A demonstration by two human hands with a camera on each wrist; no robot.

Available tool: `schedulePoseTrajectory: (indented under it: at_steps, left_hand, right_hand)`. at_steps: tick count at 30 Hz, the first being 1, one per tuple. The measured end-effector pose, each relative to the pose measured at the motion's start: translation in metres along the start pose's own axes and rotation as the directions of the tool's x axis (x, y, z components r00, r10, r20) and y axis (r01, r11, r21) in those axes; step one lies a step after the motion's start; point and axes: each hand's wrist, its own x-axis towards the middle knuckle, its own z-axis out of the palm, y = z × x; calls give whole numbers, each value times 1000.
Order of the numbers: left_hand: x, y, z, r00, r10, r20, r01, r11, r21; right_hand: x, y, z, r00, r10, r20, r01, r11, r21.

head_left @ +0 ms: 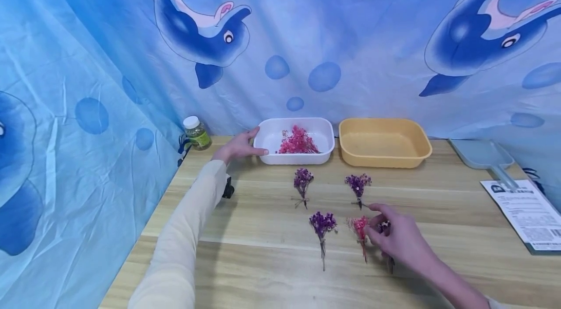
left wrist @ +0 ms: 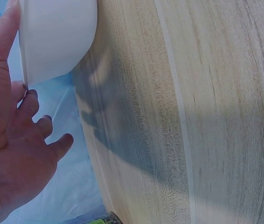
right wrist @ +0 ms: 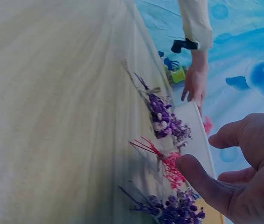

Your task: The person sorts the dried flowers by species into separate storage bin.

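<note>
My left hand [head_left: 238, 146] grips the left end of a white plastic tub [head_left: 291, 159], thumb and fingers at its rim. Loose pink dried flowers [head_left: 299, 141] lie inside the tub. Above the table, my right hand [head_left: 403, 238] hovers beside a small pink flower bunch [head_left: 360, 227], thumb and fingers apart with nothing between them. A purple bunch [head_left: 391, 265] is partly hidden beneath that hand. Further purple bunches lie nearby: a back left one [head_left: 303, 180], a back right one [head_left: 358, 184] and a front left one [head_left: 323, 224].
A yellow tub [head_left: 385, 160] stands right of the white one. At the back left corner is a lidded jar [head_left: 198, 134]. On the right lie a grey-blue dustpan [head_left: 482, 153] and a printed sheet on a board [head_left: 526, 211]. A dolphin-print curtain [head_left: 350, 22] hangs behind.
</note>
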Motion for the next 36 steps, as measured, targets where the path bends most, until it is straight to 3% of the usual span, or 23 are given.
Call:
schedulePoseTrajectory:
  at_steps: [5,13,21,36]
  left_hand:
    - [0,-1,0,1000,0,-7,0,1000,5]
    - [-1,0,-2,1000,-2,-7,2,1000,4]
    - [-1,-2,-1,1000,-11,2,11,1000,7]
    - [2,-4,1,1000,1,10,-1,1000,-5]
  right_hand:
    - [-4,1,8,998,-2,-55,-3,996,-90]
    - [-9,6,15,996,40,-76,-48,993,-111]
    - [-7,6,21,996,64,-60,-76,971,-226]
    - [-1,2,35,985,175,-3,-170,952,-255]
